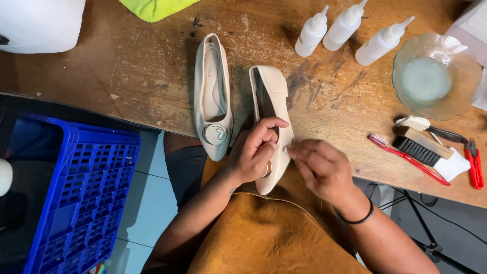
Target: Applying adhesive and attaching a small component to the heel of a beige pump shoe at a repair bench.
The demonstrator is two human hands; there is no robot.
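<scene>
Two cream pointed shoes lie at the near edge of a worn wooden table (132, 76). The left shoe (212, 91) rests flat, with a round silver buckle on its toe. The right shoe (273, 101) is tipped on its side, toe over the table edge. My left hand (252, 151) grips that shoe around its toe end, fingers curled into the opening. My right hand (320, 166) sits just beside it, fingertips pinched against the shoe's side near the toe. What the fingertips pinch is too small to tell.
Three white squeeze bottles (345, 25) stand at the back. A glass bowl (431, 76) of cloudy liquid, several brushes (421, 147) and red snips (474, 165) lie right. A blue plastic crate (76, 198) sits left on the floor. A green cloth (154, 7) lies at the back, a mustard apron (264, 233) on my lap.
</scene>
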